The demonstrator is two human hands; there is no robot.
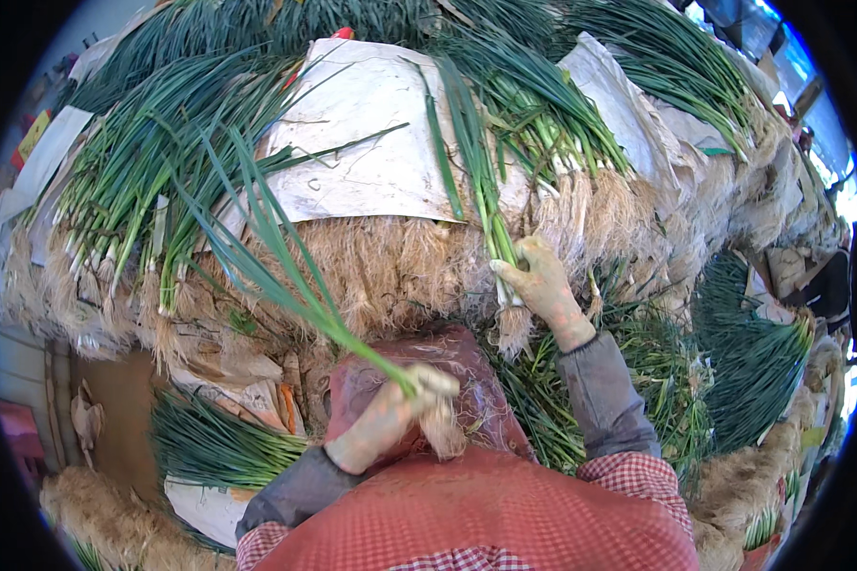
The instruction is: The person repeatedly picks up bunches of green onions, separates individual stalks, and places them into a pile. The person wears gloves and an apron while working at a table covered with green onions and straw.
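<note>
My left hand (407,407), in a pale work glove, grips a green onion (328,321) near its white base. Its roots (443,432) hang just over my lap, and its leaves slant up to the left. My gloved right hand (539,282) is closed around the lower stalks of another small bunch of green onions (496,232). That bunch stands nearly upright in the view, its roots (514,328) pointing towards me and its leaves lying across a white sheet (357,135). Motion blurs the left hand somewhat.
A pile of green onions (136,164) lies to the left, roots facing me; another bunch (564,128) lies to the right. Loose leaves (543,400) cover the ground beside my right leg. More stacked onions stand at right (750,350) and lower left (221,435).
</note>
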